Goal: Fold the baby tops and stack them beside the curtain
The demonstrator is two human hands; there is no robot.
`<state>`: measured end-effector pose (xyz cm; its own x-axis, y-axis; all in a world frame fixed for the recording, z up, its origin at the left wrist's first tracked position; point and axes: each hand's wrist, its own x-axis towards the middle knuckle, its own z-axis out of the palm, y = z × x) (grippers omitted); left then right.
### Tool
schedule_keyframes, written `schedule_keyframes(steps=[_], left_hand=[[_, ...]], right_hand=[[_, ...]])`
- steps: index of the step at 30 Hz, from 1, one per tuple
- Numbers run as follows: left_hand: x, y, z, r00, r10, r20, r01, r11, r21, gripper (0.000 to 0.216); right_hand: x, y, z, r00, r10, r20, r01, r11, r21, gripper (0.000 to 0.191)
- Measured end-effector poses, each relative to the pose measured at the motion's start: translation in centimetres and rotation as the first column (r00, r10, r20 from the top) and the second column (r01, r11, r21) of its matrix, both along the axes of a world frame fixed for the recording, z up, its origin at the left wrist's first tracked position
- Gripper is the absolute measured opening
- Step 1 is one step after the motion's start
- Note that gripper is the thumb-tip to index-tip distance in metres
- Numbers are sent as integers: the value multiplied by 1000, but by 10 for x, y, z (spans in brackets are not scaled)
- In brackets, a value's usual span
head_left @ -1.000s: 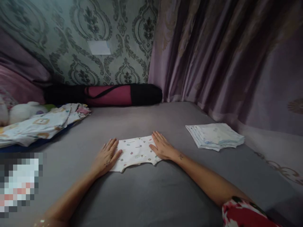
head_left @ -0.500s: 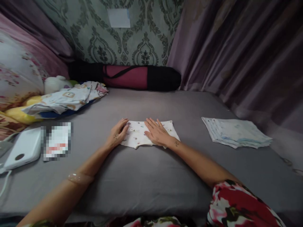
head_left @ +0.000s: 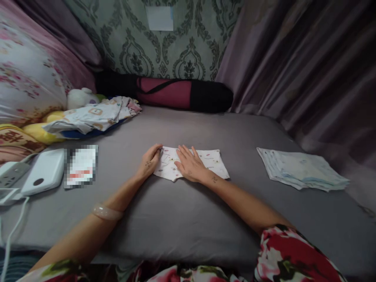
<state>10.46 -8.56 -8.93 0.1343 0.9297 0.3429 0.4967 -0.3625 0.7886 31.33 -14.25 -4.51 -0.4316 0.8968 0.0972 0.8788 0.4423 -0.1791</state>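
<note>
A small pair of white shorts (head_left: 216,162) with a scattered print lies flat on the grey sheet in front of me. My left hand (head_left: 149,161) is at the left side edge, its thumb and fingers closed together on the fabric. Palm down, my right hand (head_left: 190,163) rests on the middle of the shorts with its fingers stretched out and slightly apart, covering part of the cloth. To the right sits a neat stack of pale folded clothes (head_left: 302,168), apart from both hands.
At left lie a white power bank (head_left: 45,172), a power strip (head_left: 11,174) with cables, and a blurred packet (head_left: 81,166). Behind them are crumpled printed clothes (head_left: 96,115), a white plush toy (head_left: 80,98) and yellow plush. A long black-and-maroon bag (head_left: 166,93) lies along the wall.
My left thumb has drawn in against the fingers at the shorts' edge. My right hand has slid slightly left over the cloth. The whole view has shifted a little.
</note>
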Motion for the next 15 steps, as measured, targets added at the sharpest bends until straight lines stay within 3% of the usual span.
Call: schedule_keyframes(steps=[6,11,15], left_hand=[[1,-2,4,1000,11,-9,-11,1000,-24,36],[1,-3,8,1000,19,-9,-19,999,-46,35],[0,-5,11,1000,26,-16,-27,998,-53,36]], right_hand=[[-12,2,-9,1000,-17,5,17,1000,16,63],[-18,3,-2,999,-38,36,41,997,-70,62],[-43,3,1,1000,-20,-8,20,999,-34,62]])
